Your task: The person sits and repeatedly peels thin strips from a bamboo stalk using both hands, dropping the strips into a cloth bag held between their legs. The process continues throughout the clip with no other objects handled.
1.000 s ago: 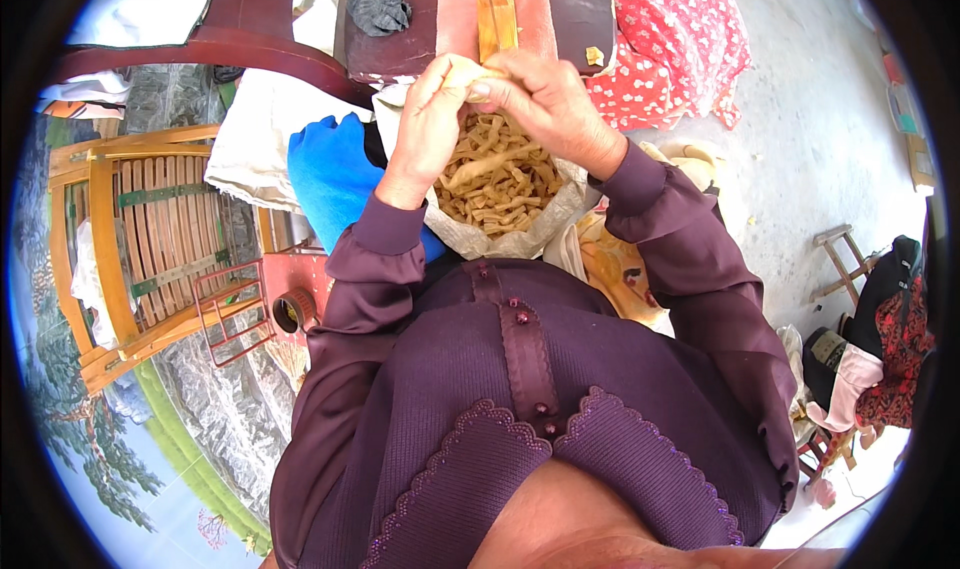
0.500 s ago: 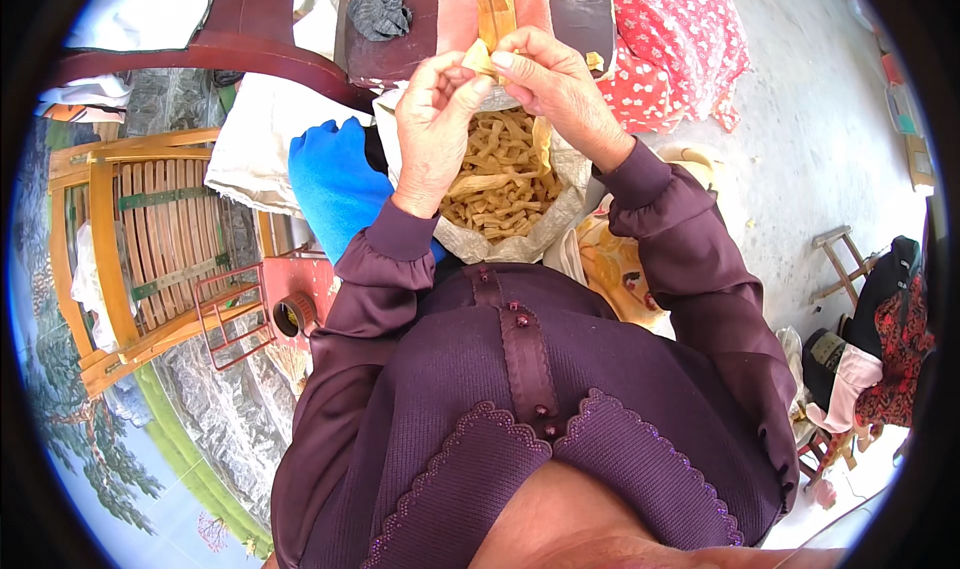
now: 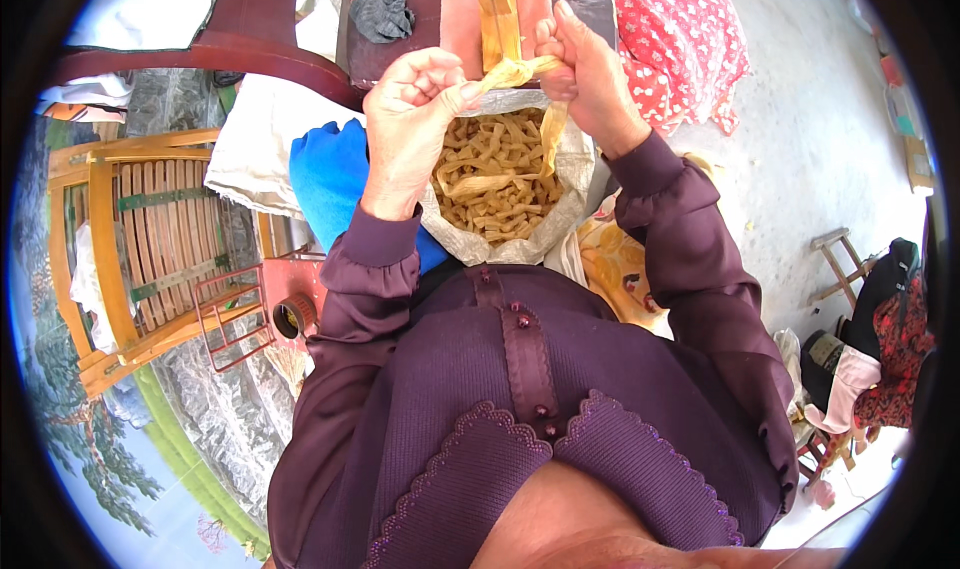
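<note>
At the far rim of the sack (image 3: 578, 174), the left hand (image 3: 415, 99) pinched one side of a twisted yellow strip (image 3: 510, 72) while the right hand (image 3: 592, 77) gripped the other; a loose tail (image 3: 553, 134) dangled over the sack's right side. Too hard a tug might have torn it.

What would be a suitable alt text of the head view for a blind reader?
A person's left hand and right hand hold a knotted-looking yellowish strip between them, one length dangling, above an open whitish sack of short tan pieces. A blue cloth lies left of the sack; a red flowered cloth is farther off to the right.
</note>
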